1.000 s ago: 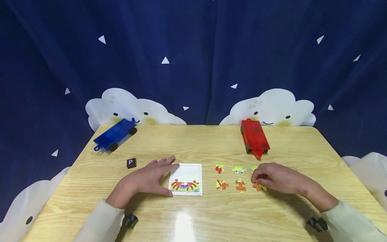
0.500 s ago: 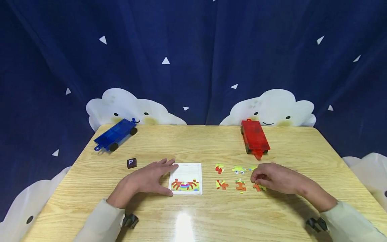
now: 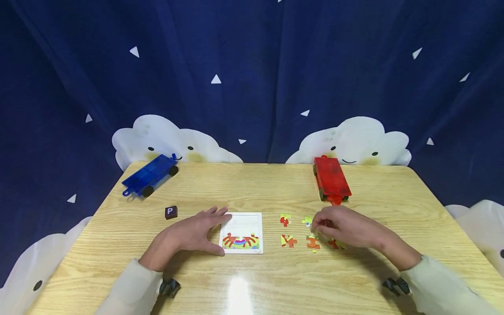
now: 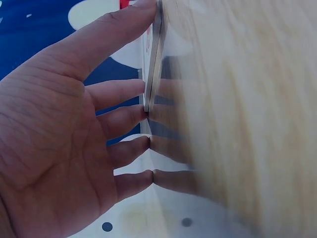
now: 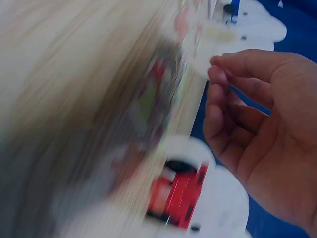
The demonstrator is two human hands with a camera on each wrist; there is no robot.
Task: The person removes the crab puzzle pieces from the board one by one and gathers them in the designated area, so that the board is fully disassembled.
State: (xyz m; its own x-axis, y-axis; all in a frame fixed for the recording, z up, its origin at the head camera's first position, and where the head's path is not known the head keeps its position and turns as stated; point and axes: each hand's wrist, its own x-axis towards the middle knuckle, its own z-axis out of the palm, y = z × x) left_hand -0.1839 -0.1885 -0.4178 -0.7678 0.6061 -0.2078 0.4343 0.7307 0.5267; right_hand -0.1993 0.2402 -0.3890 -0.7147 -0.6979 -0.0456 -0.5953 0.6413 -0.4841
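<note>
My left hand (image 3: 189, 232) rests spread at the left side of a white square puzzle tray (image 3: 242, 223). Its thumb lies at the near-left corner and its index finger at the far-left one. Along the tray's near side run red, yellow and rainbow pieces. The left wrist view has the tray edge (image 4: 154, 64) against straight fingers. My right hand (image 3: 348, 227), fingers bent, hovers over loose jigsaw pieces, partly hiding the eye piece (image 3: 306, 221). Thumb and index tips come together with nothing visible between them in the right wrist view, where the pieces are blurred.
More loose pieces include a red one (image 3: 285, 220) and an orange one (image 3: 289, 241). A red wheeled toy car (image 3: 332, 177) stands at the back right, a blue one (image 3: 151, 174) at the back left. A dark block marked P (image 3: 171, 212) sits left of the tray.
My right hand has moved left, from the rightmost loose pieces toward the middle ones, now partly covering the eye piece. The left hand and tray stay in place.
</note>
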